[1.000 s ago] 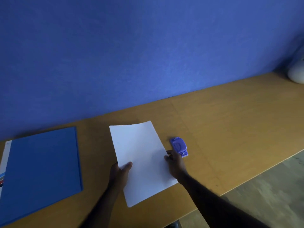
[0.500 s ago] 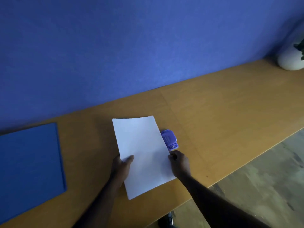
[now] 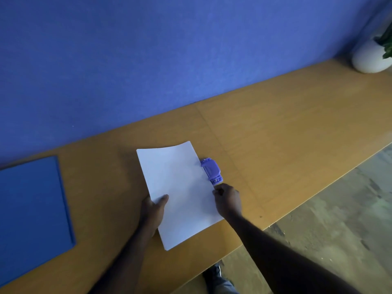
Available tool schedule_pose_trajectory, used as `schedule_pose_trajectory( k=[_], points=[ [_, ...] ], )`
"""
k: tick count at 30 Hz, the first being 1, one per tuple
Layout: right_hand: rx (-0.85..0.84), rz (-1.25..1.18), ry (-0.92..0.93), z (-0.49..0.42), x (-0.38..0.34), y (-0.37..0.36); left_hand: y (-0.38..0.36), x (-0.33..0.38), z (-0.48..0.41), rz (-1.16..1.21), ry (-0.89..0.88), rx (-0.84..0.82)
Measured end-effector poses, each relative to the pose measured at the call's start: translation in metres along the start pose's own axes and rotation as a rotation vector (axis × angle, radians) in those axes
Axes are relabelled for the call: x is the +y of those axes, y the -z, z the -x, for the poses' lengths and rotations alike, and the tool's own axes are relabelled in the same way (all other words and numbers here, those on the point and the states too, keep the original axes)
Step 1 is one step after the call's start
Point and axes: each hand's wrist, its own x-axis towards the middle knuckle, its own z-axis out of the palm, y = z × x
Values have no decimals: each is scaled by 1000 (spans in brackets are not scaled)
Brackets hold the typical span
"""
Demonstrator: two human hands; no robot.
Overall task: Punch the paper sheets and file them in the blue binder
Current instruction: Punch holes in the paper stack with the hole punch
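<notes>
Paper sheets [image 3: 180, 194] pinched at both edges, left hand [image 3: 153, 211] and right hand [image 3: 228, 200] fingers closed on them.

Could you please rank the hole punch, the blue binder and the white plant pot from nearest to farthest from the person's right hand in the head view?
From the right hand:
1. Hole punch, just beyond the fingertips, at the paper's right edge.
2. Blue binder, far left on the desk.
3. White plant pot, far right corner by the wall.

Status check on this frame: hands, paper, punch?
Both hands gripping paper sheets. Right edge at purple punch. Blue binder closed, left. Nothing in the way.
</notes>
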Motion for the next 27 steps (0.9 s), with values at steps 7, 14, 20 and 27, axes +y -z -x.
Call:
schedule_pose_trajectory(
  k=[7, 14, 20, 27],
  points=[
    [-19, -13, -17, -7, 5, 9, -4, 2, 0, 12, -3, -9],
    [72, -178, 67, -32, -8, 37, 8, 1, -3, 22, -29, 1],
    [-96, -117, 90, -55, -27, 45, 15, 3, -4, 11, -95, -17],
    [-126, -65, 91, -63, -26, 39, 12, 4, -2, 48, -103, -31]
  ],
)
